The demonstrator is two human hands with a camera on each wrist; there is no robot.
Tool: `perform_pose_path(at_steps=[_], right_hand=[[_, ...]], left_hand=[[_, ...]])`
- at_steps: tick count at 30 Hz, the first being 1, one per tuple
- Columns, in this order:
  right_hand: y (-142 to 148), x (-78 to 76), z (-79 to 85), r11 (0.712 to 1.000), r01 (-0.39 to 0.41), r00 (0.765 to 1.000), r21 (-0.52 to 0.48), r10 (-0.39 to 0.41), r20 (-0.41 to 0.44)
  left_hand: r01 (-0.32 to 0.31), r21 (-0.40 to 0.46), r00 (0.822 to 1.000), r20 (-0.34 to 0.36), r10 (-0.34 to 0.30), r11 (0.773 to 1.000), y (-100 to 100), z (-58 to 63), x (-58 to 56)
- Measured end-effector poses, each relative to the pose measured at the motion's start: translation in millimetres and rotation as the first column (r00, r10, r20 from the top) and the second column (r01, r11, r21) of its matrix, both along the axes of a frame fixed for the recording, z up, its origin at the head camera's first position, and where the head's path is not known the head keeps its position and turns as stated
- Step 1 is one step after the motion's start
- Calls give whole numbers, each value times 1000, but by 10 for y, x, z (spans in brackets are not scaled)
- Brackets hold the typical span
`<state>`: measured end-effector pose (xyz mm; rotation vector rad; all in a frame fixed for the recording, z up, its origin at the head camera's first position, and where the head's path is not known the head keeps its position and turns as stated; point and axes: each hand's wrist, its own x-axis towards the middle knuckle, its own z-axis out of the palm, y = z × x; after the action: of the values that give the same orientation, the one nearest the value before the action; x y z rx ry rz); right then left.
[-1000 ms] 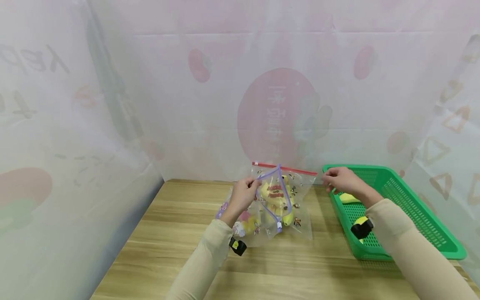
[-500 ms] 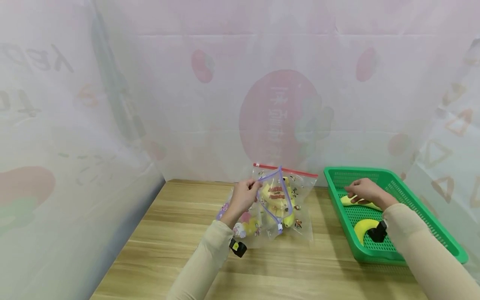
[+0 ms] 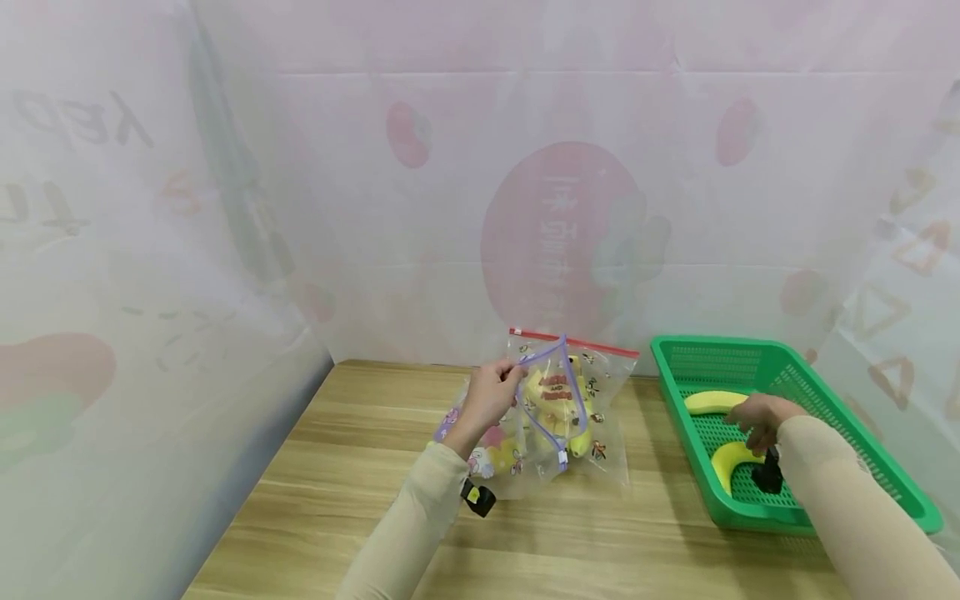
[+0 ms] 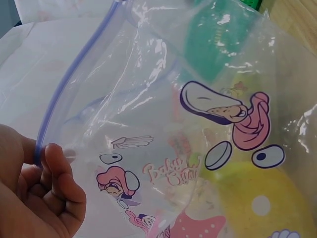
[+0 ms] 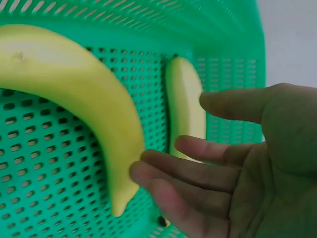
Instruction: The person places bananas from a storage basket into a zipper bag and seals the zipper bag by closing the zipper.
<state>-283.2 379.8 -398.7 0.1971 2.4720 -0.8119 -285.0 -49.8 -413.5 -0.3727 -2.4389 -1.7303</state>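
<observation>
My left hand (image 3: 491, 392) pinches the purple zip edge of a clear cartoon-printed zip bag (image 4: 124, 119), whose mouth gapes. Pink and yellow shapes show low on this bag. Inside the green basket (image 3: 813, 517), my right hand (image 3: 763, 417) hovers with thumb and fingers spread, holding nothing. A straighter banana (image 3: 716, 402) lies at the far side of the basket, and a strongly curved banana (image 3: 724, 462) lies nearer. In the right wrist view, the fingertips overlap the tip of the curved banana (image 5: 84, 74), while the thumb overlaps the straighter banana (image 5: 185, 99).
A second clear zip bag with a red zip (image 3: 615, 348) lies behind the purple-edged one, with yellow things showing through. Both bags and the basket are on a wood-grain table (image 3: 315, 500). A printed curtain (image 3: 420, 208) closes off the back and sides.
My right hand has moved from beside the bags rightward over the basket, then down toward the bananas. The left hand keeps its hold on the bag edge.
</observation>
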Motion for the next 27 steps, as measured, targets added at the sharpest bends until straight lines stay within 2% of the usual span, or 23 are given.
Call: perform_pose_path(at_steps=[4,7,11,15,18,21,23,27], right_hand=[[38,3,-66,992,-88,996,92,85,42],[41,-15,-95,982,-144,988,121,136,74],[36,-40,-125,985,-129,989,116,119,91],[30,-71,-183,995,-84,991,51,78,105],[23,-87,-239,997,-71,994,2,71,82],[-3,-80,-276,997,-81,996,-3,81,29],[-33,-62,-276,994,-103,995,40,103,-3],[-89,-60,-268,976,-166,986,140,169,-8]], left_hand=[[-3,-5,1000,-1,3,1000,-5,-2,3],[-7,1,1000,0,7,1000,-8,4,10],[-5,10,1000,0,5,1000,-7,11,18],[-7,16,1000,4,7,1000,-3,8,13],[-9,13,1000,-1,9,1000,-2,5,7],[-10,11,1000,-7,10,1000,-1,6,5],[-12,13,1000,-5,12,1000,1,9,7],[-14,19,1000,10,13,1000,-1,10,15]])
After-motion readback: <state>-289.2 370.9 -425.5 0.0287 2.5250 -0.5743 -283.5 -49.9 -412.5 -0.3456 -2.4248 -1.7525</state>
